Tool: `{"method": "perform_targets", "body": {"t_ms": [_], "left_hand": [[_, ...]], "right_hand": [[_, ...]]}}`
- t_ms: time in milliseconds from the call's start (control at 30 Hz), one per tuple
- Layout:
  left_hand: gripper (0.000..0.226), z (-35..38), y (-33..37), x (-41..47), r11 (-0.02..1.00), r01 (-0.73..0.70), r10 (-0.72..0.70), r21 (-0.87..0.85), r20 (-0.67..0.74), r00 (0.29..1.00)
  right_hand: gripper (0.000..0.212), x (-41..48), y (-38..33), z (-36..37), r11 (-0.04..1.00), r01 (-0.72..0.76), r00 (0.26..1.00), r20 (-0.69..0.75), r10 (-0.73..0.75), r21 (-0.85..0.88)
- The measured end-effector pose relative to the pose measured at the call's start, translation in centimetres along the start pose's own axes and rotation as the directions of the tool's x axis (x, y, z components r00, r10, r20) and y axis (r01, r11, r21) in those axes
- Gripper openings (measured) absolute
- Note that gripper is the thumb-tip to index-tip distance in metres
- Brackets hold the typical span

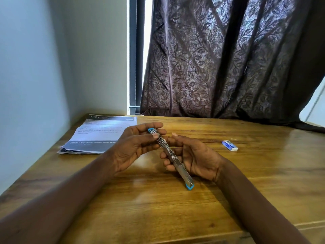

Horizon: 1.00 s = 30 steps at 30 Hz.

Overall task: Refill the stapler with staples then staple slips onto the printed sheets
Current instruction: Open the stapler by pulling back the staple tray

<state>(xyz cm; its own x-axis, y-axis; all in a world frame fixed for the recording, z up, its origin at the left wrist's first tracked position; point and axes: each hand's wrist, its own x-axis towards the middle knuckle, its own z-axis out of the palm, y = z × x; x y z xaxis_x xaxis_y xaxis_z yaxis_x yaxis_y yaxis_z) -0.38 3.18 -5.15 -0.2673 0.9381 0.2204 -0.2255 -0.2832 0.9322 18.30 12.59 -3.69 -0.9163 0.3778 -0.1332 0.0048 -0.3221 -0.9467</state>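
Observation:
A metal stapler (pixel 173 157) with blue plastic ends is swung fully open into one long strip, held above the wooden table (pixel 246 182). My left hand (pixel 135 147) pinches its far blue end between thumb and fingers. My right hand (pixel 195 155) cups the middle of the strip from the right, fingers under it; the near blue end sticks out toward me. A small white and blue staple box (pixel 229 145) lies on the table to the right of my hands. The printed sheets (pixel 98 136) lie stacked at the back left. No slips are visible.
A white wall runs along the table's left side. A dark patterned curtain (pixel 228 59) hangs behind the table's far edge, with a window frame (pixel 135 55) at its left. Bare wood stretches in front of my hands and to the right.

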Motion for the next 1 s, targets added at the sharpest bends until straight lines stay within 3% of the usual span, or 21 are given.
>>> {"method": "perform_targets", "body": {"t_ms": [167, 600, 800, 1000], "left_hand": [[0.040, 0.1, -0.3, -0.1, 0.959, -0.074, 0.057, 0.273, 0.070, 0.996], [0.042, 0.0, 0.1, -0.4, 0.920, -0.134, 0.076, 0.368, 0.167, 0.983], [0.034, -0.1, -0.5, -0.1, 0.977, -0.005, -0.011, 0.213, 0.072, 0.997], [0.015, 0.3, -0.8, 0.1, 0.913, -0.063, 0.075, 0.404, -0.014, 0.997]], "right_hand": [[0.047, 0.5, 0.9, 0.4, 0.989, -0.055, 0.995, -0.094, 0.042, -0.137], [0.050, 0.2, 0.8, 1.3, 0.936, 0.007, 0.980, -0.183, -0.076, -0.351], [0.045, 0.1, 0.9, 1.7, 0.927, 0.008, 0.972, -0.216, -0.097, -0.376], [0.038, 0.5, 1.0, 1.5, 0.931, -0.029, 0.965, -0.253, -0.068, -0.363]]}}
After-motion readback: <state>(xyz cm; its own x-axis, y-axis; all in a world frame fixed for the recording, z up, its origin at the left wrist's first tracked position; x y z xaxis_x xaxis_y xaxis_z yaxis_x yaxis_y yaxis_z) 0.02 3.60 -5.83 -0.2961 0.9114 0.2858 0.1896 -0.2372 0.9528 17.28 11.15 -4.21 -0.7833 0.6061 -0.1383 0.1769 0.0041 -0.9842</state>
